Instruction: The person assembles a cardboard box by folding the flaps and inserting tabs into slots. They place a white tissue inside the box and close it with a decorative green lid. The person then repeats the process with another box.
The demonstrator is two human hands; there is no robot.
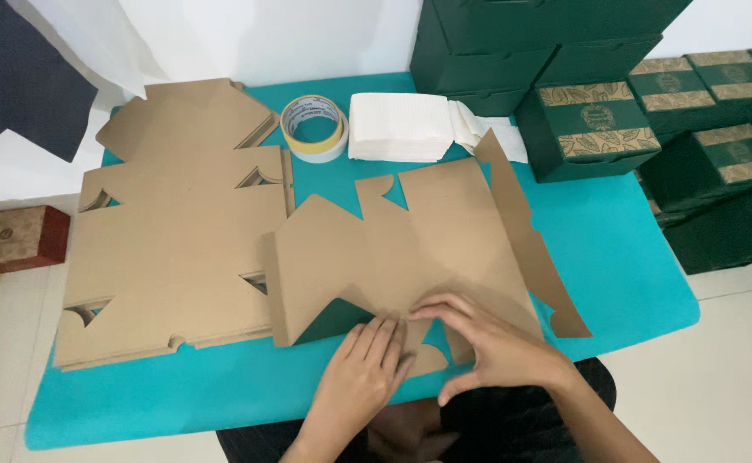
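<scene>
Lying flat on the near middle of the teal table (633, 266), the die-cut cardboard box blank (410, 249) stretches its long axis left to right, with one narrow side flap (526, 231) lifted and running away up the right edge. Both hands sit at its near edge, just in front of the person's lap, so the sheet spreads away from them toward the far side. The left hand (363, 373) lies palm down, fingers straight and together, pressing a small near tab — it grips nothing. The right hand (487, 343) is arched beside it, fingers spread and fingertips on the board, thumb hooked under the near edge; it looks to pinch rather than clasp. The two hands nearly touch — neither is clearly nearer. Left of the blank lies a stack of flat blanks (170, 249); behind it, a tape roll (313, 127) and folded white paper (397, 127); dark green boxes (599, 124) stand to the far right.
</scene>
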